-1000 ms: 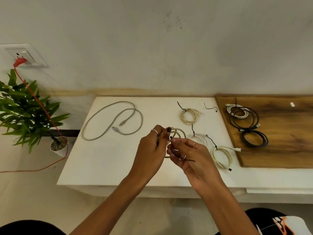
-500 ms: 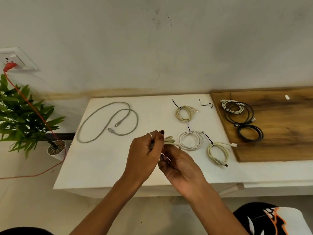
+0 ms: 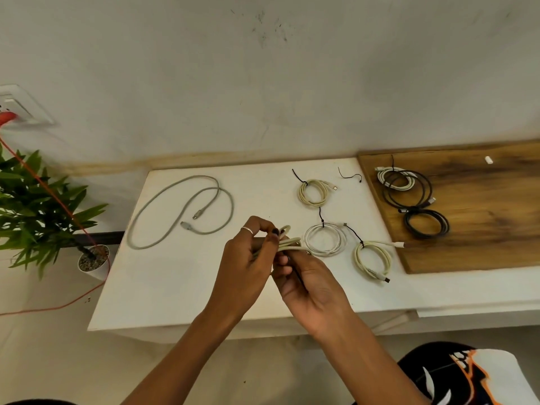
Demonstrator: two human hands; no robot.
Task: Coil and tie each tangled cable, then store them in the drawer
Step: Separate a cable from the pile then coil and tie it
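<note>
The person is holding a cream cable point(image 3: 287, 244), gathered into a flattened bundle of loops, just above the front of the white tabletop point(image 3: 175, 287). The left hand point(image 3: 248, 258) is pinching the loops together between thumb and fingers, probably to keep them from springing apart. The right hand point(image 3: 306, 285) is curling around the near side of the bundle; a thin dark strand is running by its fingers, likely a tie being worked round the coil, though it is too fine for me to be sure.

Three coils are lying finished to the right: a cream coil point(image 3: 314, 192) at the back, a white coil point(image 3: 325, 239) in the middle just beyond the hands, and another cream coil point(image 3: 372, 258) near the wooden board point(image 3: 482, 229). Each is carrying a black tie. A spare tie point(image 3: 349, 176) is waiting near the back edge. On the board, dark cables point(image 3: 415, 206) and a pale one are lying together.

The long grey cable point(image 3: 181, 211) on the left is sprawling loose, not yet coiled. I am seeing no drawer.
</note>
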